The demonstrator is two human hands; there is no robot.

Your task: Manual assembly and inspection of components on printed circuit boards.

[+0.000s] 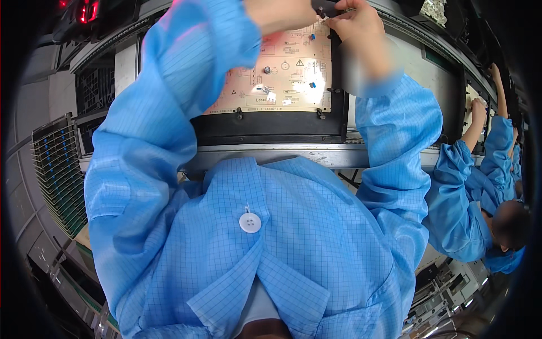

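A pale printed circuit board point(248, 85) lies in a black frame point(271, 131) in front of me, its upper part hidden by my left arm. On the board stand a small dark cylindrical component point(267, 70) and blue disc-shaped components point(312, 85). My left hand point(285, 14) reaches across the board's far part; its fingers look bunched at the far right corner, partly cut off by the picture's top. My right hand point(358, 25) meets it there from the right, thumb and finger pinched together. Whatever lies between the fingers of either hand is too small to make out.
Black clips point(320, 113) line the frame's edges. A metal rail point(282, 153) runs between me and the frame. At the left stands a rack of stacked boards point(59, 169). Further right, a co-worker in a blue sleeve point(454, 198) works at the same line.
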